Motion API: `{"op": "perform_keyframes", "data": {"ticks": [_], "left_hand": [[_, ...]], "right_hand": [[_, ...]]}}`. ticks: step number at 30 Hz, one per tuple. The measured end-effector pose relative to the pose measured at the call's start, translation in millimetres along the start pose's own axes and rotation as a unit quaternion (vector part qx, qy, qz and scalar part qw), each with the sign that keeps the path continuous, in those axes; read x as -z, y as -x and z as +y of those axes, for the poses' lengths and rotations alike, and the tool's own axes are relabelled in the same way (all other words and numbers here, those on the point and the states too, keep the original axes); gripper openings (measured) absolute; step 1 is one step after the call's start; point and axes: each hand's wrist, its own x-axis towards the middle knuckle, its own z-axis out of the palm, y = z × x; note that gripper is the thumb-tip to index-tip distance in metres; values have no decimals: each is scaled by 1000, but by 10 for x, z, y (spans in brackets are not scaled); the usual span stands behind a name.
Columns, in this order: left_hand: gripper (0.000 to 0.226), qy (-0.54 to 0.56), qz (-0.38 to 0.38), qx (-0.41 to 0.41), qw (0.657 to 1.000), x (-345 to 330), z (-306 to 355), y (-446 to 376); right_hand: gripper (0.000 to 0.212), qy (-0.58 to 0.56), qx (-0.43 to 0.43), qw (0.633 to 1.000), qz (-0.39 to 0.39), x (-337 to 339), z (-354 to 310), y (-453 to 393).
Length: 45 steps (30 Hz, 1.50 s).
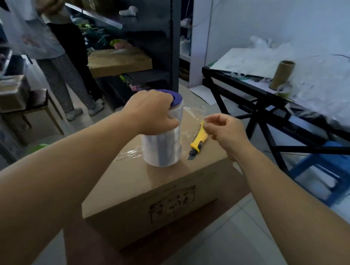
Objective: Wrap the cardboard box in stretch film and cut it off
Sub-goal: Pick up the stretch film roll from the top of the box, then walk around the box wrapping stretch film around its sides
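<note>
Upright on the cardboard box (145, 194), the film roll (163, 146) is gripped by the left hand (150, 112), while the film's loose edge (193, 113) is apparently pinched by the right hand (223, 128)

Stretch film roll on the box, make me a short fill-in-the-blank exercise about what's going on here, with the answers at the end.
1. The stretch film roll stands upright on top of the ____.
2. The left hand grips the roll near its ____ end cap.
3. The utility knife lying beside the roll has a ____ handle.
4. The right hand pinches the loose film with its ____.

Answers: cardboard box; purple; yellow; fingers
</note>
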Motion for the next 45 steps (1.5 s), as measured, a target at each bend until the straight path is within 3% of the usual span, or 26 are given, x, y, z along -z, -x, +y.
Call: {"op": "perform_keyframes", "data": {"ticks": [9,17,24,35,45], "left_hand": [[57,-47,-63,-12,997,121,789,96],[51,-30,-132,-30,990,-84,1618,190],[53,-13,-167,-1,986,-537,1961,206],[51,15,-244,154,957,-1072,2248,167],[68,-50,-294,292,909,-1421,2621,-266]], "right_hand": [[11,-65,-36,997,-28,704,226,219],[15,-129,-96,985,-66,1252,597,368],[17,-69,-126,989,-23,1449,997,466],[14,-48,-161,986,-13,1414,1578,174],[18,-13,-142,978,-153,1546,2032,-672]]}}
